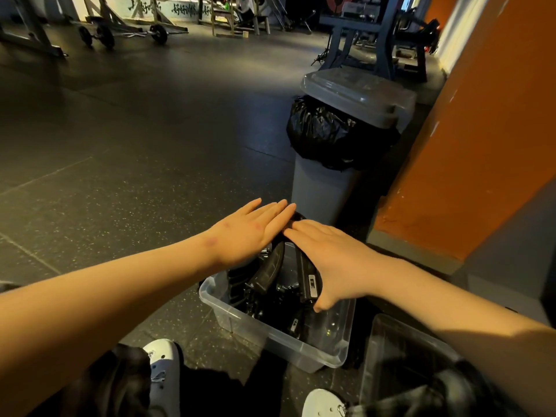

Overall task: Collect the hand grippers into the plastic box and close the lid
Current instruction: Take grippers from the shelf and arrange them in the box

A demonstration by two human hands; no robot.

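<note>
With left hand (pixel 246 233) and right hand (pixel 331 254) flat, fingers straight, the person presses protruding hand grippers (pixel 270 273) into the plastic box (pixel 304 349) on the floor; the lid (pixel 391 338) beside it likely comes next.

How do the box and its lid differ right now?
The box stands open, packed with black grippers; the lid lies on the floor to its right. The box shows nearly whole; the lid is partly hidden by the right arm. Both are clear plastic.
</note>
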